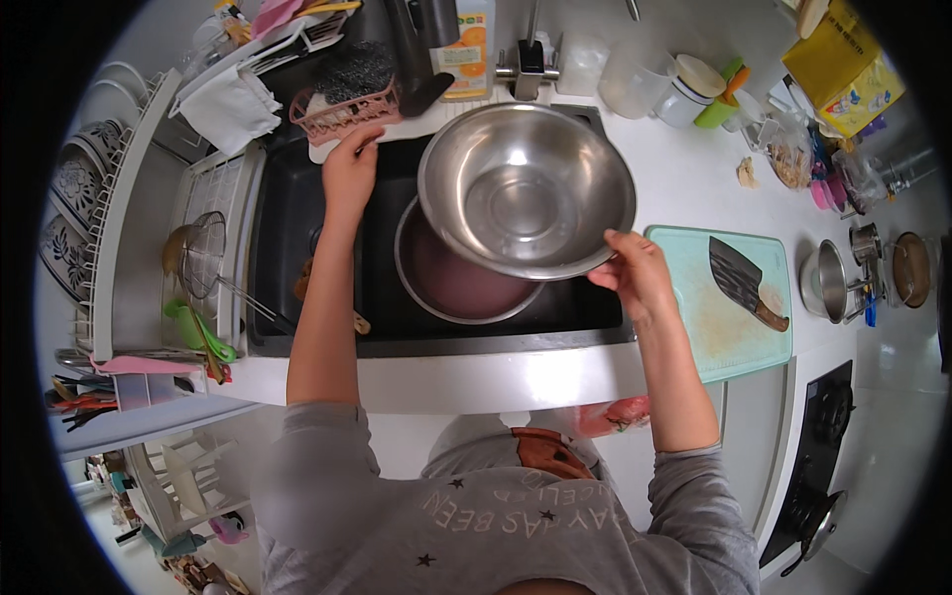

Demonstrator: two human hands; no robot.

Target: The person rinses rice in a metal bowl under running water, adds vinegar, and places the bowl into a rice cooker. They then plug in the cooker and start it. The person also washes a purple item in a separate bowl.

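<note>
My right hand (638,271) grips the near right rim of a stainless steel basin (532,201), which is tilted above the black sink (580,312). Below it, partly covered, a second metal basin (476,297) sits in the sink with cloudy pinkish liquid inside. My left hand (351,167) is at the front of a pink plastic sponge basket (346,115) behind the sink. Its fingers are partly hidden, so whether they grip the basket cannot be made out. A dark mesh scrubber (361,71) lies in that basket.
Right of the sink, a cleaver (736,279) lies on a green cutting board (706,327). The faucet (529,71) and a detergent bottle (470,52) stand behind. At left are a dish rack (137,216) and a wire strainer (204,253). A gas stove (807,461) is at far right.
</note>
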